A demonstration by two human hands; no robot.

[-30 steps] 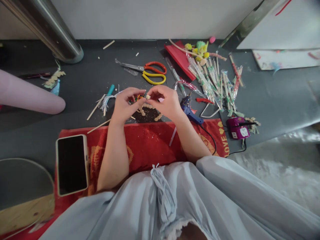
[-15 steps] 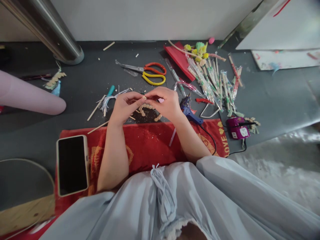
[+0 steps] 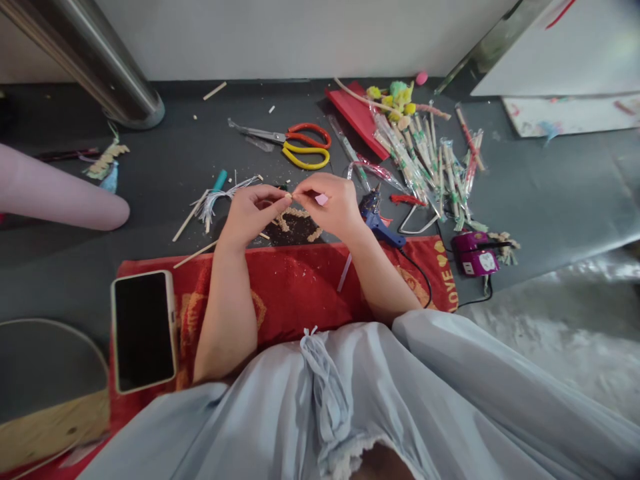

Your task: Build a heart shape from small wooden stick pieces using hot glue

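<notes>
Honestly, the pinched bit [image 3: 289, 196] has an unclear axis.

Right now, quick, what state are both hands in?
Left hand: closed, holding a small pale piece.
Right hand: pinched closed at its edge; grip unclear.

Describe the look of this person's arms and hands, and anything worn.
The ungloved left hand and ungloved right hand show no watch or bracelet at the wrists. Both forearms are bare, no sleeve in view. The loose, pale blue-grey cloth garment has a matching drawstring tie.
</notes>
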